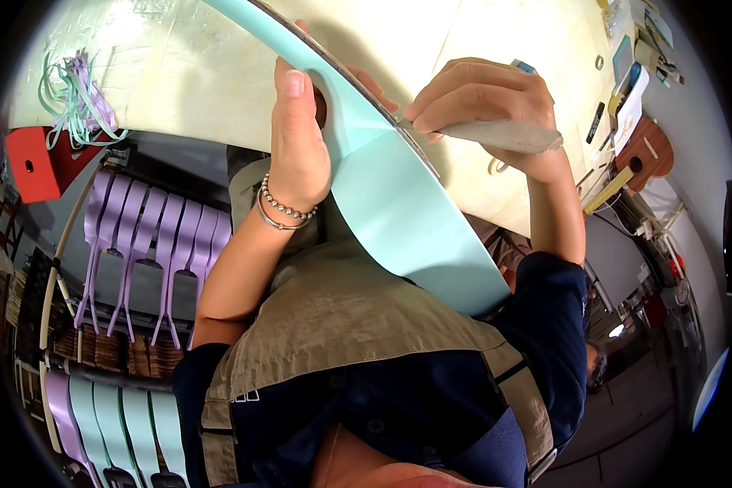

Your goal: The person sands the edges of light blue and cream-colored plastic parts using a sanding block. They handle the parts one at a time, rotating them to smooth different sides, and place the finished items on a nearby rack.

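Ukulele body (415, 203), mint-green, clasped in the left hand (296, 138); right hand (492, 98) pinching a grey tool (504, 135) at its edge.

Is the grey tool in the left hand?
No: the right hand holds the grey tool, while the left hand grips the turquoise panel.

Left hand (299, 142) round a mint-green long-necked instrument (415, 203), right hand (496, 93) holds a tapered grey tool (504, 135) at its edge, lavender long-necked instruments (115, 213) nearby
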The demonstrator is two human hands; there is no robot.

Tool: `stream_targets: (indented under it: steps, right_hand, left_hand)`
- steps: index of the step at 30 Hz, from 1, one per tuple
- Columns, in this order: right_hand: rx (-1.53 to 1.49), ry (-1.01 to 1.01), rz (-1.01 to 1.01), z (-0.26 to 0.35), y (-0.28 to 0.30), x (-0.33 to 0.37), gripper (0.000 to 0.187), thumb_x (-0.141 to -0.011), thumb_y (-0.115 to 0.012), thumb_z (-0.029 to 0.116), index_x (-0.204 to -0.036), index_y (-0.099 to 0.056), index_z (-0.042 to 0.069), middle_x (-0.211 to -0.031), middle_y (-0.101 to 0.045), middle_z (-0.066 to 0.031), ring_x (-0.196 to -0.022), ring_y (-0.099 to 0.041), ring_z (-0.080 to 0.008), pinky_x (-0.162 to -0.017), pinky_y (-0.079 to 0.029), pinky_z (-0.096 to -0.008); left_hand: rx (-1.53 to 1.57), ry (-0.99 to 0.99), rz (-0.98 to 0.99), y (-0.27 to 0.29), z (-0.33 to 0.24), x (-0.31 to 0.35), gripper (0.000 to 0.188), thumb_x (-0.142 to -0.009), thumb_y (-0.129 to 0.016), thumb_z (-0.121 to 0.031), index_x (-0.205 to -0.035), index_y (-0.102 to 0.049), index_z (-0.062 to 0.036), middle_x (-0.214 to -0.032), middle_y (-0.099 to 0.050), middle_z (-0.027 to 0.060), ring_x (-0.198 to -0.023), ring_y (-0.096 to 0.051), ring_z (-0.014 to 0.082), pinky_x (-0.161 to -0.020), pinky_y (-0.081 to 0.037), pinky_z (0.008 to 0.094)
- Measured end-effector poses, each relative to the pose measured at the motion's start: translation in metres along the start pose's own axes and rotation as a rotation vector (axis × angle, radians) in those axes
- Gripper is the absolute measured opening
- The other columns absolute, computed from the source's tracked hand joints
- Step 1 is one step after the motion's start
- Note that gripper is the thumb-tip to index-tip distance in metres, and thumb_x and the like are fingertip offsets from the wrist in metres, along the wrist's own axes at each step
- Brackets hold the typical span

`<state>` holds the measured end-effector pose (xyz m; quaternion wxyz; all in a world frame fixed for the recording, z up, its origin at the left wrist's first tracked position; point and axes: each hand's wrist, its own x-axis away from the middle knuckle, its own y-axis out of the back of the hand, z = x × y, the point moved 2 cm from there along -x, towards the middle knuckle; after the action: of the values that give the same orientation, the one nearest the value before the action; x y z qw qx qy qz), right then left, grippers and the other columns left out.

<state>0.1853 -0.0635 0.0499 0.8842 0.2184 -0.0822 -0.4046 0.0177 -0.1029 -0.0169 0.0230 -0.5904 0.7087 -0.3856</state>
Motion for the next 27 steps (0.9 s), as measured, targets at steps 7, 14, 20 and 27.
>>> stream_targets:
  steps: [7, 14, 20, 27]
  right_hand:
    - [-0.344, -0.362, -0.544, -0.021, 0.011, 0.024, 0.013, -0.083, -0.062, 0.008, -0.089, -0.059, -0.003, -0.081, -0.065, -0.0129, -0.069, -0.064, -0.0152, -0.064, -0.055, -0.0260]
    - [-0.274, -0.672, -0.734, -0.057, 0.035, 0.064, 0.028, -0.087, -0.058, 0.006, -0.112, -0.052, -0.004, -0.078, -0.062, -0.0058, -0.061, -0.055, -0.0078, -0.055, -0.043, -0.0186]
    - [0.398, -1.176, -0.801, -0.082, 0.076, 0.103, 0.052, -0.084, -0.064, 0.021, -0.126, -0.044, 0.000, -0.080, -0.063, -0.0079, -0.064, -0.055, -0.0121, -0.056, -0.044, -0.0222]
    - [0.645, -0.990, 0.012, -0.059, 0.053, 0.142, 0.106, -0.051, -0.084, 0.019, -0.140, -0.027, 0.021, -0.140, -0.032, -0.0147, -0.129, -0.029, -0.0344, -0.106, -0.020, -0.0558]
  left_hand:
    - [-0.117, 0.025, 0.116, 0.003, -0.003, 0.001, 0.081, -0.089, -0.044, -0.036, -0.139, 0.010, -0.0021, -0.097, -0.054, 0.0183, -0.089, -0.061, 0.0312, -0.077, -0.051, 0.0406]
    - [-0.151, 0.017, 0.122, 0.005, 0.002, 0.004, 0.083, -0.084, -0.056, -0.004, -0.139, 0.006, -0.0045, -0.101, -0.053, 0.0146, -0.092, -0.060, 0.0267, -0.080, -0.051, 0.0401]
    - [-0.259, -0.112, 0.029, 0.020, -0.006, -0.017, 0.067, -0.087, -0.054, -0.007, -0.139, -0.012, -0.0022, -0.102, -0.056, 0.0162, -0.091, -0.061, 0.0247, -0.081, -0.052, 0.0396]
    - [0.018, -0.057, -0.258, 0.052, -0.061, -0.072, 0.048, -0.092, -0.045, -0.031, -0.124, -0.038, 0.0048, -0.097, -0.060, 0.0179, -0.088, -0.062, 0.0322, -0.081, -0.048, 0.0367]
